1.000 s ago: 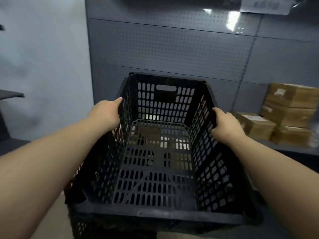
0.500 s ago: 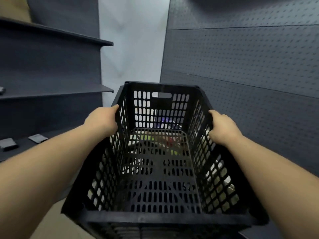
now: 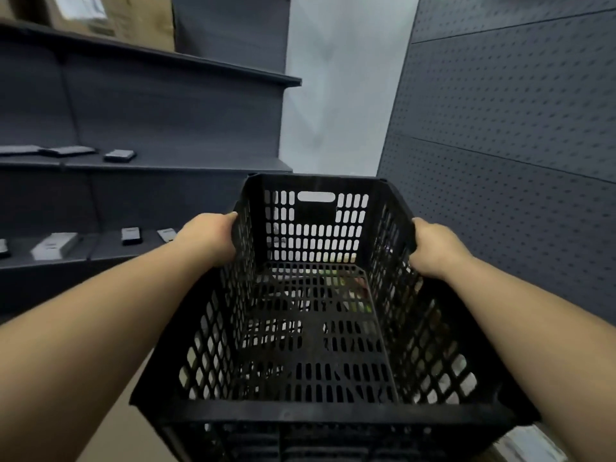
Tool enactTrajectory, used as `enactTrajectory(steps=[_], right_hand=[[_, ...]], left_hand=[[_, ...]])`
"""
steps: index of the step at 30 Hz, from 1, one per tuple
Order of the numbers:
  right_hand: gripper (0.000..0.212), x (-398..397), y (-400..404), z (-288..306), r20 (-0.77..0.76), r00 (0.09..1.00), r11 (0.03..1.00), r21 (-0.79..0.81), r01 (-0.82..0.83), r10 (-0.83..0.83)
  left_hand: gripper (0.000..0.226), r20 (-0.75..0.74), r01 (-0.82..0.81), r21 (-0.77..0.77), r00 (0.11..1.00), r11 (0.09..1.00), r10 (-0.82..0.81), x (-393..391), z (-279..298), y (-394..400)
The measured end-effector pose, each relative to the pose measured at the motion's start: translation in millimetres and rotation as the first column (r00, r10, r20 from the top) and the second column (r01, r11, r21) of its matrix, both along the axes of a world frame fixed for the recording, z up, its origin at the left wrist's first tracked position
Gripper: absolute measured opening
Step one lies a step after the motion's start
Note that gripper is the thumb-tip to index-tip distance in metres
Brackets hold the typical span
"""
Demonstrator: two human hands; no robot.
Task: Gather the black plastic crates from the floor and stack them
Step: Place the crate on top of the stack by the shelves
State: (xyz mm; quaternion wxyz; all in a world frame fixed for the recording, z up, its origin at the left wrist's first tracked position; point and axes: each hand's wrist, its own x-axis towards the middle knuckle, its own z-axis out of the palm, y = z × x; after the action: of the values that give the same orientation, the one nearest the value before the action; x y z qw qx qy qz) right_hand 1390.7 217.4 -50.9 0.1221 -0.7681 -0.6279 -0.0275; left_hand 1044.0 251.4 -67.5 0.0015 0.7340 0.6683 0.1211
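Observation:
I carry an empty black plastic crate (image 3: 316, 408) with perforated walls in front of me, held in the air. My left hand (image 3: 210, 238) grips its left rim and my right hand (image 3: 436, 248) grips its right rim, both near the far end. Through the slotted bottom I glimpse coloured shapes below that are too blurred to name. A second dark crate-like shape shows just under the near edge; I cannot tell whether the two touch.
Dark grey shelves (image 3: 140, 168) with small flat packets run along the left, with cardboard boxes (image 3: 110, 15) on the top shelf. A dark pegboard wall (image 3: 516, 135) stands on the right. A white wall (image 3: 340, 95) lies ahead between them. Beige floor shows bottom left.
The view has swung left with the crate: the cardboard boxes on the right are gone, and the shelves and white wall have come into view. Both hands keep the same grip.

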Motion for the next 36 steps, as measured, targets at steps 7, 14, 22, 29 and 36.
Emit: enactTrajectory(steps=[7,14,22,29,36], right_hand=[[0.048,30,67,-15,-0.001,0.978,0.977,-0.045,-0.208,0.208],[0.044,27,124,-43,-0.049,0.951,0.940,-0.140,-0.310,0.307],[0.053,34,150,-46,-0.033,0.935,0.923,-0.155,-0.353,0.353],[0.059,32,137,-47,-0.037,0.949,0.930,-0.192,-0.313,0.312],[0.059,29,64,-21,0.028,0.926,0.906,-0.223,-0.360,0.375]], left_hand=[[0.069,-0.032,-0.205,-0.030,0.978,0.978,0.204,26,-13,2],[0.057,-0.010,-0.306,-0.074,0.952,0.949,0.306,31,-25,19],[0.065,0.049,-0.371,-0.096,0.925,0.923,0.377,48,-32,34],[0.071,0.003,-0.411,-0.181,0.908,0.894,0.418,50,-35,29],[0.072,0.026,-0.336,-0.135,0.939,0.932,0.342,76,-9,-37]])
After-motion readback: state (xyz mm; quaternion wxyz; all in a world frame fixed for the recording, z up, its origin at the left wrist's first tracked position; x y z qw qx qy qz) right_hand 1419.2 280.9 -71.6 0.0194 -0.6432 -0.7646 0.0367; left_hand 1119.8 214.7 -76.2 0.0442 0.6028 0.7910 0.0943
